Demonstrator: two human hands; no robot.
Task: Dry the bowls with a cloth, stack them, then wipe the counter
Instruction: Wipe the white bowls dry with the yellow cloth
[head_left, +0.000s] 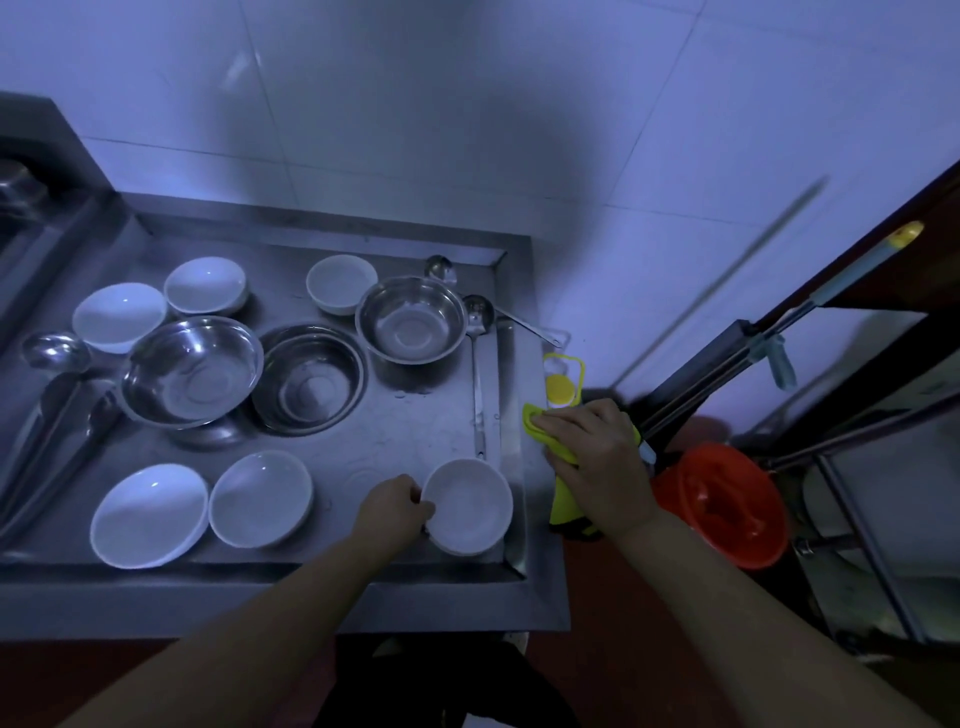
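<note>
Pinching the left rim of a small white bowl (470, 505), the left hand (395, 506) has its fingers curled at the bowl's edge near the front right corner of the steel counter (415, 431). That bowl stands upright on the counter, mouth up, directly to the right of the hand.

On the counter's right edge, the right hand (592, 457) lies over a yellow-green cloth (563, 493), fingers bent down on it and gripping it. Part of the cloth pokes out past the fingertips toward the counter, and the rest hangs below the palm over the edge. Bowl and cloth are near each other but apart, with the raised counter rim between them.

Two more white bowls (208, 506) sit side by side along the front edge, to the left of the left hand. Three white bowls stand toward the back: two at the back left (163, 304) and one (340, 283) behind a steel bowl (410, 318). Two other steel bowls (249, 371) rest in the middle, touching or overlapping. Ladles (475, 332) lie along the right side, and others lie at the far left (54, 364). Water drops show on the steel surface. A bottle with a yellow cap (560, 385) stands just beyond the cloth, and an orange bucket (727, 504) sits on the floor to the right.
</note>
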